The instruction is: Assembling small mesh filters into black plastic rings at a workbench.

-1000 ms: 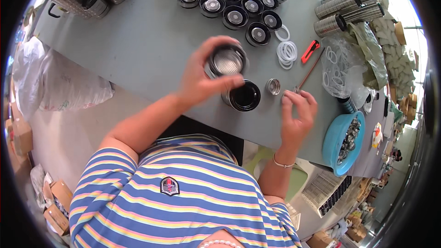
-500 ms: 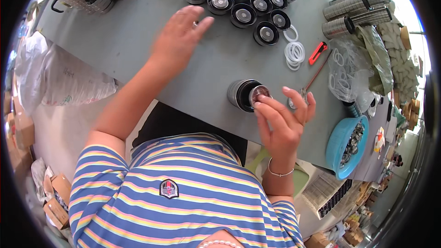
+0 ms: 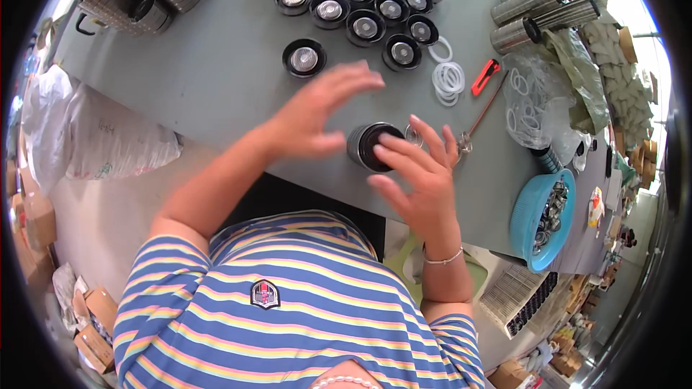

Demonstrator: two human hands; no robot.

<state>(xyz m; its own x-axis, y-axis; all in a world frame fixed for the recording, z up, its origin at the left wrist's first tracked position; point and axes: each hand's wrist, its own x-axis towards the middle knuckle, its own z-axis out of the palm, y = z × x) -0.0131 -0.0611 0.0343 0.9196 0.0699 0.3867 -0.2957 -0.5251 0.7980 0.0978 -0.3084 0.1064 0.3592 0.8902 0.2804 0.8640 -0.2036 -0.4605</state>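
Both palms spread wide, empty: left hand (image 3: 317, 112) blurred, right hand (image 3: 418, 173) half-covering black cylinder (image 3: 369, 145) between them.

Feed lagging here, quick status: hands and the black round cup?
Left hand open, empty, blurred above table. Right hand open, over black round cup at grey table edge. Nothing blocking.

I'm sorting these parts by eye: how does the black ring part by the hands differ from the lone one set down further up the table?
The near part shows a dark, hollow middle; the lone part shows a pale silvery insert. The near one lies between the left hand and right hand, partly covered by fingers; the lone one stands clear, untouched. Both are round, black-rimmed and rest on the grey table.
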